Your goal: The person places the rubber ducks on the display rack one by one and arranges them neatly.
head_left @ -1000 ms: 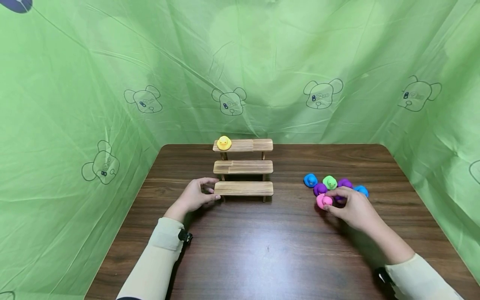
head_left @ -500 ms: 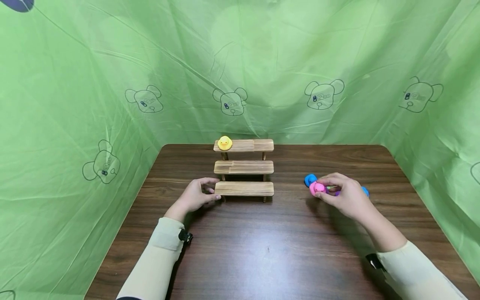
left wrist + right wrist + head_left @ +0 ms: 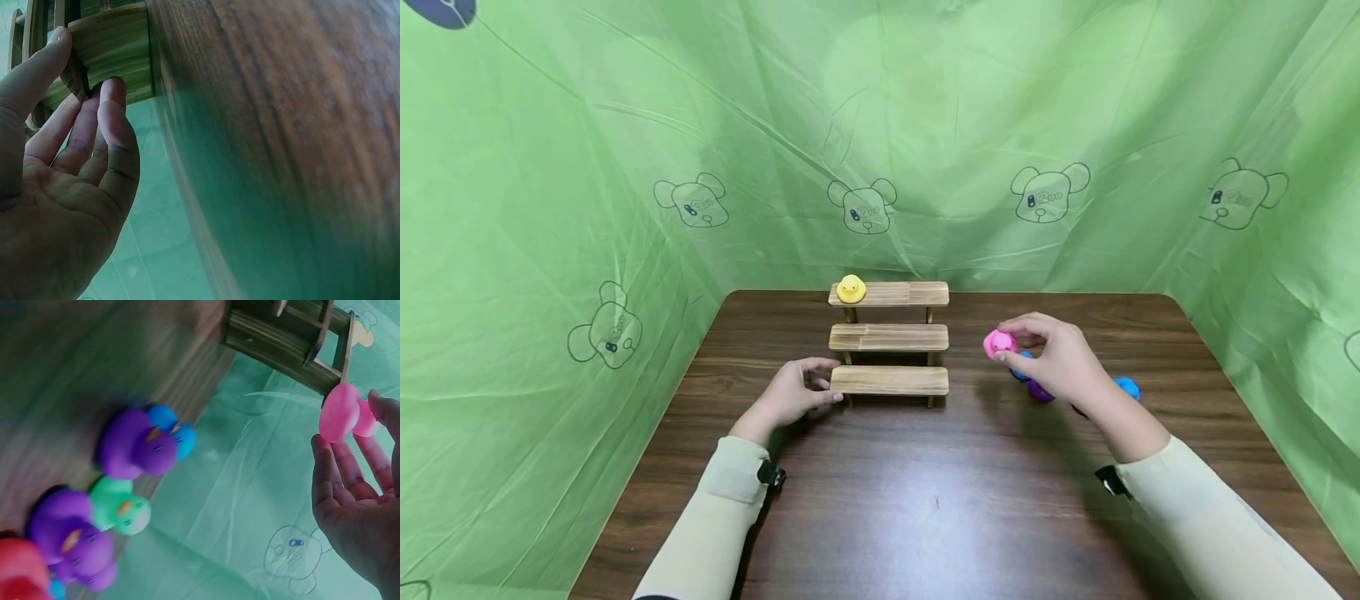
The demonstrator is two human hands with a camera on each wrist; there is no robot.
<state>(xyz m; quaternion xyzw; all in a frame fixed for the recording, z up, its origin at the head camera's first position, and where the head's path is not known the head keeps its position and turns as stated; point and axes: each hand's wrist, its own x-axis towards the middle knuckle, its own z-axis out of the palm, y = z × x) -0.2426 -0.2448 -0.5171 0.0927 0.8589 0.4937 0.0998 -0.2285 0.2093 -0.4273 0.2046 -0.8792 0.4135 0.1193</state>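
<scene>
Left forearm [image 3: 711, 500]: is being stretched from the near side of the table [image 3: 880, 533] toward its far edge, within a pale sleeve.
Left hand [image 3: 786, 393]: is being held nearer the left edge than the right.
Left thumb [image 3: 42, 70]: is being set opposite the bent left fingers [image 3: 119, 122], in a grip.
Right forearm [image 3: 1217, 525]: is being slanted inward from the near right corner.
Right hand [image 3: 1054, 357]: is being held raised, nearer the right edge.
Right thumb [image 3: 389, 414]: is being pressed toward the right fingers [image 3: 326, 481], in a pinch.

Right of wooden stand [image 3: 889, 337]: green duck [image 3: 119, 505] hidden behind right grip [image 3: 1055, 354], head view; red duck [image 3: 20, 565] edge-cut, right-wrist view.
</scene>
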